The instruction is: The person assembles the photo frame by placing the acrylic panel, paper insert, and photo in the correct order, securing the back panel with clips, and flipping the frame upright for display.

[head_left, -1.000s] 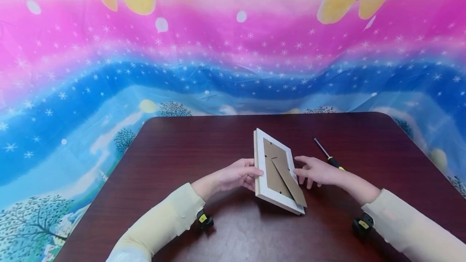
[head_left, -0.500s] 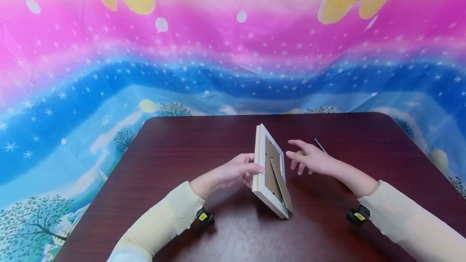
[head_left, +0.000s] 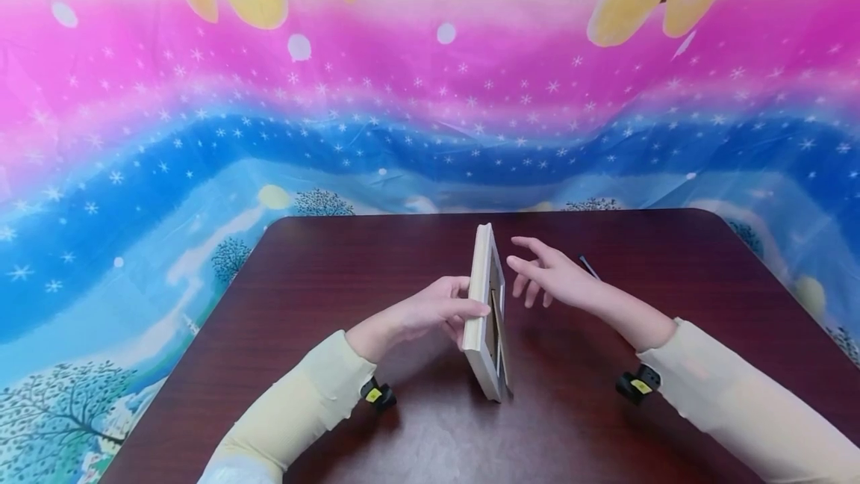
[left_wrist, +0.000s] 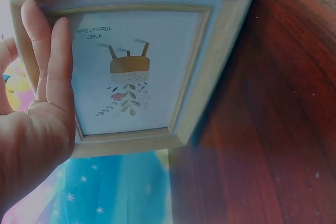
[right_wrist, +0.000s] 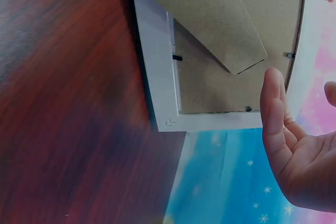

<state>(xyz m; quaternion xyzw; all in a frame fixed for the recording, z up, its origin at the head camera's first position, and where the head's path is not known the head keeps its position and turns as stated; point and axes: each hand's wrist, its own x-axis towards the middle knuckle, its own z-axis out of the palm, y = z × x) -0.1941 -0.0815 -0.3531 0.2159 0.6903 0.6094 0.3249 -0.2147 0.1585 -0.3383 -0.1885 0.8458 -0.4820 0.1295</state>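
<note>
My left hand (head_left: 433, 312) grips a picture frame (head_left: 478, 297) by its left edge, thumb on the outer side and fingers across the front. It stands tilted up near the middle of the table, turned almost edge-on in the head view. The left wrist view shows its front: a wood-toned border around a printed picture (left_wrist: 128, 74) of a plant pot. On its back, in the right wrist view, are a brown backing board (right_wrist: 210, 93), a stand flap (right_wrist: 220, 19) and small dark tabs. My right hand (head_left: 558, 275) hovers beside the back, fingers loosely extended, holding nothing.
Behind my right hand, the shaft of a screwdriver (head_left: 589, 267) shows on the dark red-brown table (head_left: 336, 260); its handle is hidden by the forearm. A colourful printed cloth (head_left: 403, 95) hangs behind the table.
My left hand has turned the picture frame from showing its back to nearly edge-on. My right hand has come away from its edge and moved left and farther up, now covering the screwdriver's handle.
</note>
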